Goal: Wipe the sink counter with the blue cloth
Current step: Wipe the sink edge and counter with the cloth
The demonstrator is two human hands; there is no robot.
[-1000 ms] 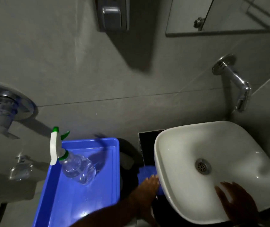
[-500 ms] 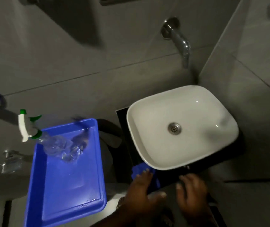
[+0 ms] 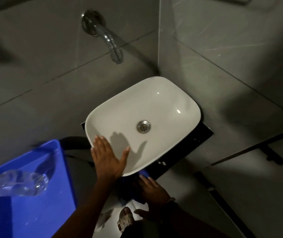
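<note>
The left hand (image 3: 109,158) lies flat and open on the near rim of the white sink (image 3: 163,107), likely to steady the person. The right hand (image 3: 151,189) presses the blue cloth (image 3: 144,173) on the dark counter (image 3: 200,140) just under the sink's front edge, so it can rub there. A blue tray (image 3: 34,212) with a clear bottle (image 3: 22,182) sits off to the left.

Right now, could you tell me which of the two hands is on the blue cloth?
The right hand, pressing the blue cloth on the dark counter below the basin's front edge. The left hand lies flat on the white basin rim instead.
</note>
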